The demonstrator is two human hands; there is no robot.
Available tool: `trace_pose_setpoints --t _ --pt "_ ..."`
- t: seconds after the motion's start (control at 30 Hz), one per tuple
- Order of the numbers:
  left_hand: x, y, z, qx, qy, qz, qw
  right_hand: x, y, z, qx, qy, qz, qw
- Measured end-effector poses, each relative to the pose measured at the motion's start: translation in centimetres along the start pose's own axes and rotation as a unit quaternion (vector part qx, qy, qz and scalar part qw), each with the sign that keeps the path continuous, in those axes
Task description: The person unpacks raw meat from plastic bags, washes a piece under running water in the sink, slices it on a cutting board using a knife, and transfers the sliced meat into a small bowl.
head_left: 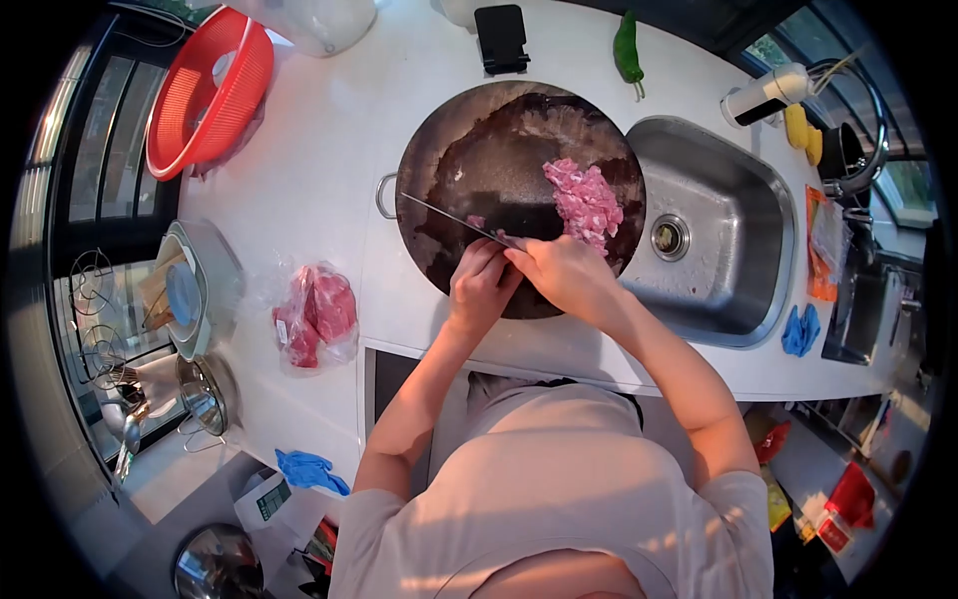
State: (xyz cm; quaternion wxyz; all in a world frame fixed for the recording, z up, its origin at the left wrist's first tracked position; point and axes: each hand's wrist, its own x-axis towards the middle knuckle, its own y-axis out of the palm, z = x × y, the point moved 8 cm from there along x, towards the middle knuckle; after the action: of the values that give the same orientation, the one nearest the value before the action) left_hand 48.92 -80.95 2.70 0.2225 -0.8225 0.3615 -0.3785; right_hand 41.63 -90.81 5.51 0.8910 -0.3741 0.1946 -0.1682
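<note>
My right hand (pixel 564 272) is closed round the handle of a knife (pixel 446 216), whose long blade points to the upper left over a round dark chopping board (pixel 454 125). My left hand (pixel 482 285) lies close against the near side of the blade, fingers bent together. Whatever sits under those fingers is hidden. A small scrap of pink meat (pixel 476 220) rests just beyond the blade. On the right part of the board is a heap of sliced raw meat (pixel 587 203), above my right hand.
A steel sink (pixel 714 290) adjoins the board on the right. Bagged raw meat (pixel 317 314) lies to the left, with a red basket (pixel 205 105) behind. A black stand (pixel 501 40) and a green pepper (pixel 627 48) are at the back. Blue gloves (pixel 311 471) lie near the counter's front-left edge.
</note>
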Motion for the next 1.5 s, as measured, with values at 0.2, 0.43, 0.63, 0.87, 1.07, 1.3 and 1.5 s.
trace_pose_setpoints --t 0.2,0.43,0.63,0.87,1.07,1.3,1.5 --pt "-0.2 -0.7 0.0 -0.014 -0.010 -0.021 1.000 -8.1 -3.2 -8.5 0.122 0.159 0.108 0.974" --pt "-0.7 -2.1 -1.3 -0.023 0.013 -0.041 0.999 -10.3 -5.2 -6.5 -0.001 0.133 -0.041 0.990" --pt "-1.1 -0.6 -1.6 0.012 0.062 0.000 0.998 -10.0 -3.1 -3.2 -0.101 0.037 0.005 0.994" --pt "-1.1 0.0 -1.0 0.009 0.030 0.020 0.999 -9.2 -3.2 -3.2 -0.115 0.016 0.031 0.993" --pt "-0.9 0.0 -0.5 -0.001 0.010 0.018 1.000 -6.1 -2.3 -1.8 -0.082 0.004 0.043 0.996" --pt "-0.6 -0.1 -0.4 -0.001 0.002 0.021 1.000 -2.1 0.6 0.2 -0.072 -0.013 0.006 0.997" --pt "-0.1 -0.2 -0.8 -0.017 0.008 -0.009 1.000 -9.7 -2.8 -4.4 -0.117 0.049 0.026 0.992"
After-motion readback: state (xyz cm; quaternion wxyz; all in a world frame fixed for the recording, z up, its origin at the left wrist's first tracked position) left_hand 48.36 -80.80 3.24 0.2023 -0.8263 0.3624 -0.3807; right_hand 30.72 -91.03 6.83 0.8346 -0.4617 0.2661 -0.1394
